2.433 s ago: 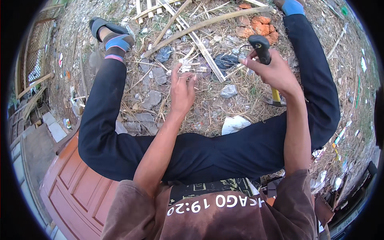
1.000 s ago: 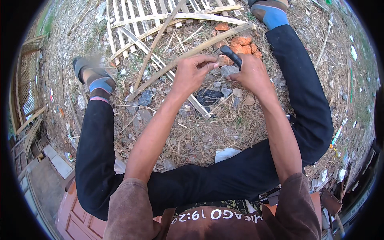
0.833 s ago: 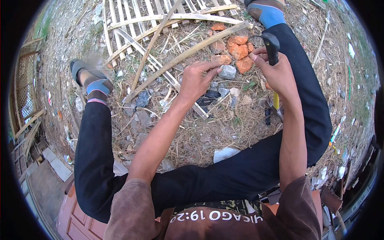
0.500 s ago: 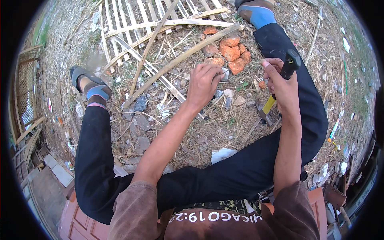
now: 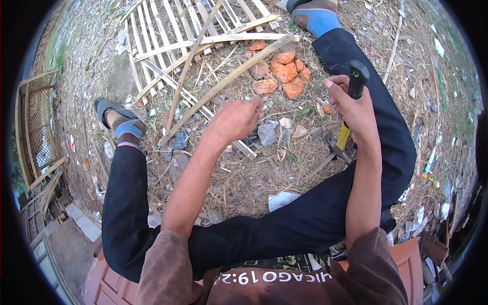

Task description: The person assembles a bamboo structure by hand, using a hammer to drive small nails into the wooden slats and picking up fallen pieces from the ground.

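Note:
My right hand (image 5: pixel 356 109) is wrapped round the black and yellow handle of a hammer (image 5: pixel 343 135). The handle end points up, while the metal head hangs low over the straw-covered ground. My thumb and forefinger stretch out past the handle. To the left, my left hand (image 5: pixel 236 119) is closed with its fingers curled, and whatever may be in them is hidden. Beside its fingertips lies a grey stone (image 5: pixel 266 133). Beyond both hands sits a small heap of orange brick chunks (image 5: pixel 284 71), with a smaller orange bit (image 5: pixel 327 109) near my right hand.
A slatted bamboo frame (image 5: pixel 168 30) lies at the far left, a long bamboo strip (image 5: pixel 229 81) slanting across its near side. My outstretched legs (image 5: pixel 127 193) flank the work spot. Below me is a reddish panelled board (image 5: pixel 109 282). A white scrap (image 5: pixel 282 200) lies near my thigh.
My left hand has drawn back toward the left and down, away from the brick chunks, uncovering the grey stone. My right hand still holds the hammer in nearly the same place.

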Available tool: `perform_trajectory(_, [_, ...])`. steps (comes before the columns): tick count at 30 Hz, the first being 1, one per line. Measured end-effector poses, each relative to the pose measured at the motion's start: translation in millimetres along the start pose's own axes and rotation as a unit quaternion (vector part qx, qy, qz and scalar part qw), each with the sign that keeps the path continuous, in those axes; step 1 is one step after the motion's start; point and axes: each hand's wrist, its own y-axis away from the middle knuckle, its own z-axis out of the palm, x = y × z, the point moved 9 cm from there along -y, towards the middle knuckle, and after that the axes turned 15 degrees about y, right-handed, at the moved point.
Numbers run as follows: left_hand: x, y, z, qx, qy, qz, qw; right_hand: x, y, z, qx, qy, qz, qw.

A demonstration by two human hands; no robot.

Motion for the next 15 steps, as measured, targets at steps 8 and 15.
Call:
perform_trajectory(8, [14.3,-17.8,-31.1,0.269,0.031,0.139,0.953,-16.6,-12.9,60.4,0.019,0.319,-0.113,0.941])
perform_trajectory(15, [-15.9,-20.9,-31.1,0.306,0.113,0.119,0.938,3.1,-41.3,92.5,0.015,0.372,-0.121,0.92])
